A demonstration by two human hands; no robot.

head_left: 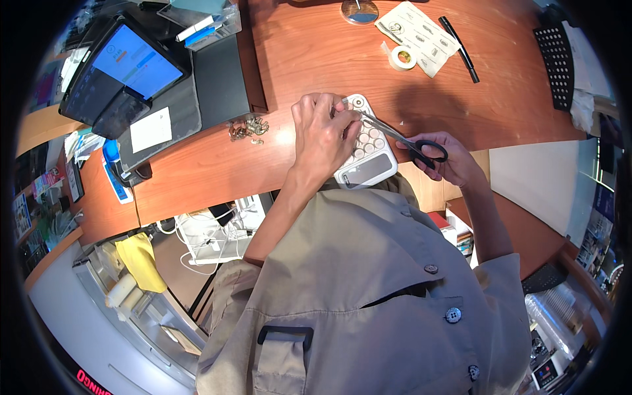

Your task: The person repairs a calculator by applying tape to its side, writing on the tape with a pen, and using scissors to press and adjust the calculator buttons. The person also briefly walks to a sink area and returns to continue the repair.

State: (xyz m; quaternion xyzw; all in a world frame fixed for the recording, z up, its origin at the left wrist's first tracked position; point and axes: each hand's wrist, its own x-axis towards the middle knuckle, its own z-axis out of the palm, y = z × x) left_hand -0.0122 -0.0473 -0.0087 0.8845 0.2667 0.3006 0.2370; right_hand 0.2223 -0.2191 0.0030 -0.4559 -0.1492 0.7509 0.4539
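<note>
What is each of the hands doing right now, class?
Left hand: closed, pinching something small at the scissors' tips; what it is cannot be told.
Right hand: closed on the scissors' black handles.

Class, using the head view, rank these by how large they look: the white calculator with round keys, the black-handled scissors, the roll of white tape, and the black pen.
1. White calculator with round keys
2. Black-handled scissors and black pen: similar length, too close to rank
3. Roll of white tape, clearly smallest

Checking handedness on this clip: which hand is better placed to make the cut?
Right, probably. The right hand already has its fingers through the scissors' black handles, blades reaching toward the left hand, which pinches something small over the calculator.
</note>
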